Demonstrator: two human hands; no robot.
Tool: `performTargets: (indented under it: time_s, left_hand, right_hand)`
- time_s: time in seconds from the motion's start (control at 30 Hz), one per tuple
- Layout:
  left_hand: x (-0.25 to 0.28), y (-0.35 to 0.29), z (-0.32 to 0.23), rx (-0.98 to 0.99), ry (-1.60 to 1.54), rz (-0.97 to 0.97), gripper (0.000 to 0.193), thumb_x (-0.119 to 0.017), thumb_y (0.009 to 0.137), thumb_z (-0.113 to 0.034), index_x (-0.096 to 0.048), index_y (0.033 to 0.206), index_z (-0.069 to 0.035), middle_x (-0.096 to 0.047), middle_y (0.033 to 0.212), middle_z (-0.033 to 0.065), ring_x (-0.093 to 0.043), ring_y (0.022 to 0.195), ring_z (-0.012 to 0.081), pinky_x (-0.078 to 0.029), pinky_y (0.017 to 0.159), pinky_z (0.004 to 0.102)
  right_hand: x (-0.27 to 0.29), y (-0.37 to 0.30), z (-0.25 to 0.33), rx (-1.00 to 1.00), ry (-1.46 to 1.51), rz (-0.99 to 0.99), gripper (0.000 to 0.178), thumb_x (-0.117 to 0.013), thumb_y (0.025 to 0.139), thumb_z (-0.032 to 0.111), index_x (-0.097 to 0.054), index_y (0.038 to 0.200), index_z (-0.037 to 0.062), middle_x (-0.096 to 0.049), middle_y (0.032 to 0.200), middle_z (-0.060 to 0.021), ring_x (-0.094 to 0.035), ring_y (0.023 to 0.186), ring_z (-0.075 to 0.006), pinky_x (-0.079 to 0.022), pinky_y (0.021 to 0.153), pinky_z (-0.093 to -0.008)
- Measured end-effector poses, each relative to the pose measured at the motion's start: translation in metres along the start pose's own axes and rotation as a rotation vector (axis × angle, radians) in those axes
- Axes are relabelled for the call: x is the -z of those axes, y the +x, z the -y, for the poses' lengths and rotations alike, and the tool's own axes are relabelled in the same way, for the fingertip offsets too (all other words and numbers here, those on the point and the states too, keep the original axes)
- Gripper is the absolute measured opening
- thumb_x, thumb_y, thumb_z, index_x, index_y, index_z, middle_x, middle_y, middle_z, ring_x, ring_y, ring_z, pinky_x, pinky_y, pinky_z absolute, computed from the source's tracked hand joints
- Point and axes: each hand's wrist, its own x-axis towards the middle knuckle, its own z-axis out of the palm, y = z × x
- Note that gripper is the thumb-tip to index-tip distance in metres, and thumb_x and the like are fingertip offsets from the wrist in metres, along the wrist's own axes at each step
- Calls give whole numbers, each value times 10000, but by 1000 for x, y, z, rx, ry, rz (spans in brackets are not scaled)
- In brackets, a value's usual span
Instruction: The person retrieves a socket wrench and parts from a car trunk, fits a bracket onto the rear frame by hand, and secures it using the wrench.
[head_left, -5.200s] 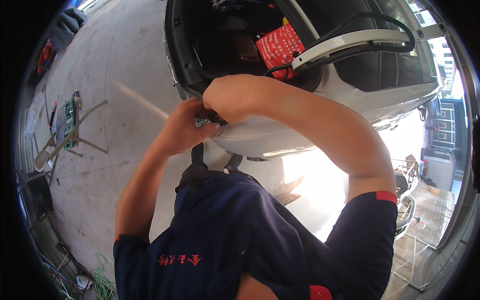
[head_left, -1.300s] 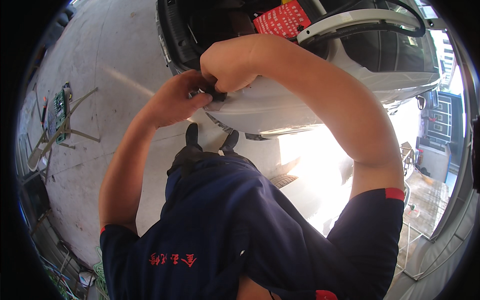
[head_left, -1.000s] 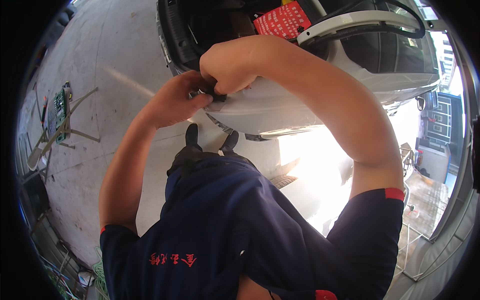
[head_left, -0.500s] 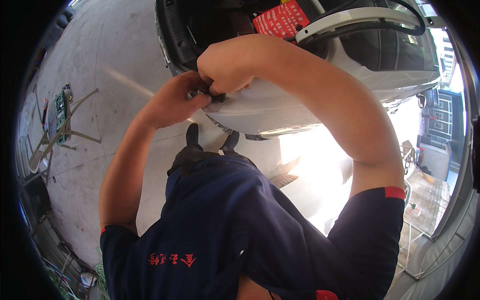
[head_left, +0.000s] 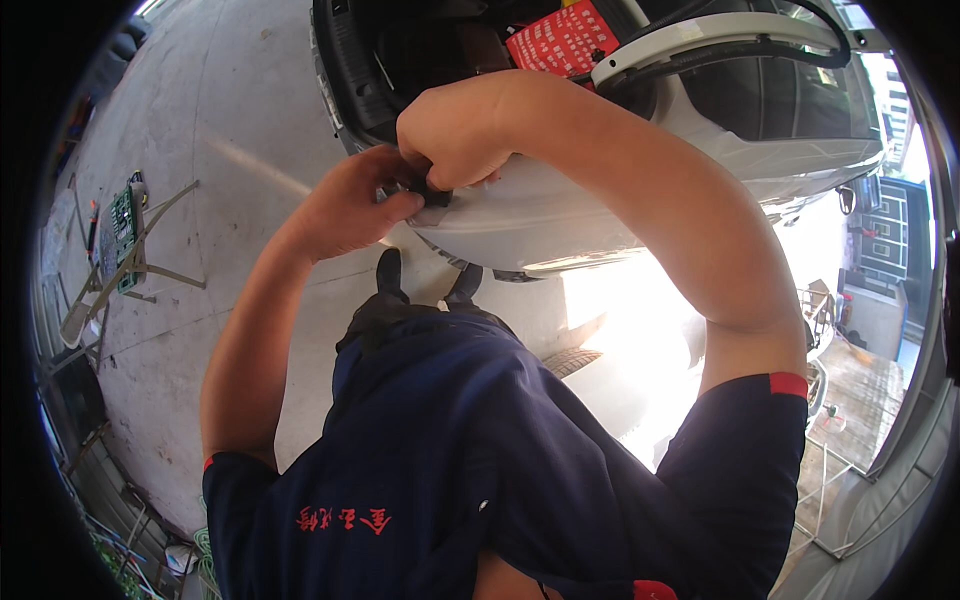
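Note:
At the rear corner of a white car (head_left: 560,215), beside its raised tailgate opening, both my hands meet over a small black part (head_left: 433,193). My left hand (head_left: 352,203) has its thumb and fingers closed around the near side of this part. Bent sharply at the wrist, my right hand (head_left: 452,138) reaches in from above with its fingers curled down onto the same spot. Most of its fingertips are hidden, and the part's exact kind cannot be made out.
Inside the open trunk (head_left: 355,75) lies a red printed box (head_left: 563,40). A folding stand (head_left: 150,235) on the left carries a green tool set (head_left: 124,225). A tyre (head_left: 572,361) shows beneath the car. Metal frames (head_left: 825,480) stand at the right.
Both hands stay at the same corner of the car, with only a slight shift of the fingers. A little more of the black part shows between them.

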Motion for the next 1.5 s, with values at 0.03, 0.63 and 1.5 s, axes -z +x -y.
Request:
performTargets:
  time_s: [0.03,0.63,1.5]
  left_hand:
    - [0,0,0,2,1,2,389,-696,917,-118,-695,1277,31,-746,1199,136,-700,1134,227,-540,1001,362]
    - [0,0,2,-34,15,-10,368,-693,920,-119,-714,1258,23,-711,1206,128,-699,1114,222,-554,961,364]
    - [-13,-10,-16,-9,213,-165,264,-751,874,-213,-746,973,32,-698,1036,168,-676,1014,325,-529,924,414]
  right_hand:
    - [1,-1,0,1,16,2,188,-629,982,142,-775,1029,34,-737,751,-81,-744,682,-201,-591,660,-356]
    - [1,2,2,2,-90,-12,190,-607,838,73,-768,934,45,-728,711,-96,-723,648,-231,-565,620,-385]
    - [-30,-14,-15,79,-14,-245,220,-680,873,96,-792,1053,39,-772,961,-178,-749,915,-362,-593,820,-451]
